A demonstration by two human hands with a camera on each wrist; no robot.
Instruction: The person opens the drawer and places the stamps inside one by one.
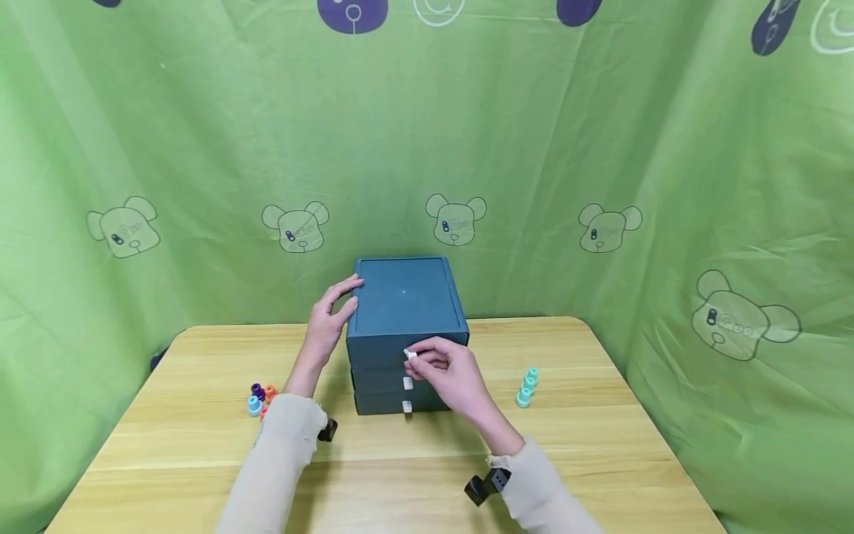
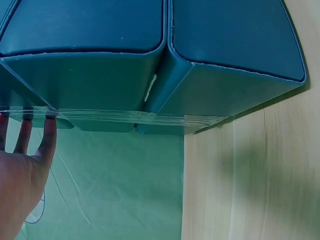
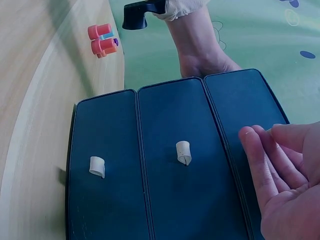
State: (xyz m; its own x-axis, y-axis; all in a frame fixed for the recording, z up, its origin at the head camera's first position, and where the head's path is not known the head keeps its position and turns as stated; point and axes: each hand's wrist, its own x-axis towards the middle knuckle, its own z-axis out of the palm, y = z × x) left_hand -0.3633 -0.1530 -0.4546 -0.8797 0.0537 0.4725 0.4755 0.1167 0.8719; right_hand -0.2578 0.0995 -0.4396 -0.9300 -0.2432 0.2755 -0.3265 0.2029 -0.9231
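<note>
A dark blue three-drawer cabinet [image 1: 403, 300] stands on the table, its drawers closed. My left hand [image 1: 325, 322] rests against its left side, fingertips at the top edge; the left wrist view shows fingers [image 2: 47, 142] touching the cabinet's side, near a strip of clear tape [image 2: 125, 117]. With thumb and fingertips, my right hand [image 1: 457, 371] pinches the white handle [image 1: 410, 354] of the top drawer. In the right wrist view the right hand [image 3: 290, 180] hides that handle. White handles on the middle drawer [image 3: 183, 152] and bottom drawer [image 3: 97, 166] are untouched.
Left of the cabinet, several small purple, orange and light blue peg-like pieces [image 1: 255, 405] lie beside the left forearm, which partly covers them. Teal pieces [image 1: 527, 388] stand in a row on the right. A green curtain [image 1: 520, 163] hangs behind the wooden table [image 1: 400, 475].
</note>
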